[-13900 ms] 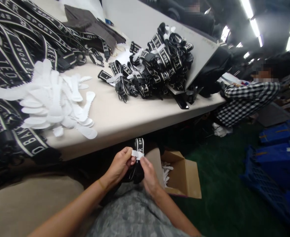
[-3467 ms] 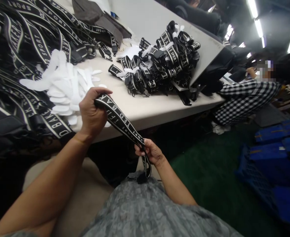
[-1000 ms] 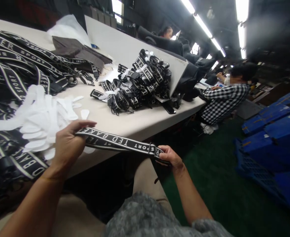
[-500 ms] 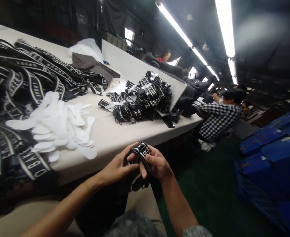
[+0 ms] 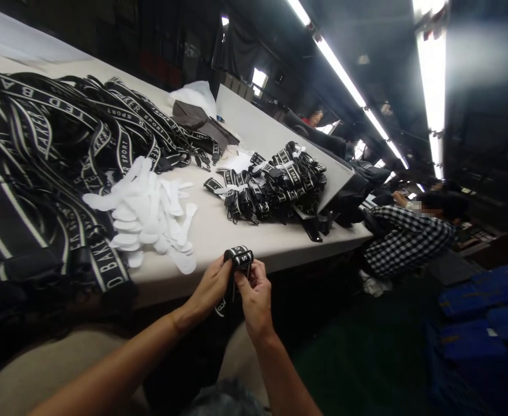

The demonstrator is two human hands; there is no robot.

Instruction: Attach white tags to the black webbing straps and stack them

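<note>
A flat black woven strap (image 5: 239, 257) with white lettering and pale edge lines is wound into a compact loop in front of the near edge of the cream-topped bench (image 5: 213, 238), gripped by both hands. The left hand (image 5: 207, 290) pinches its left side; the right hand (image 5: 256, 297) closes round its lower right, thumb laid across, and a lettered length hangs below the fingers. By the near edge of the bench lies a heap of thin white strips (image 5: 149, 230), smooth and rounded at the ends, some toothed along one side. Left of it spreads a thick tangle of loose black lettered straps (image 5: 124, 112), slack, curling ribbons that reach the near edge. To the right, crumpled bundles of black straps (image 5: 288, 182) bound with white strips are piled before an upright, flat white board (image 5: 265, 124). A second ago the strap was stretched lengthwise between the widely parted hands, and half a second ago it was looped loosely about the fingers; now the hands are close together and the loop is tighter.
</note>
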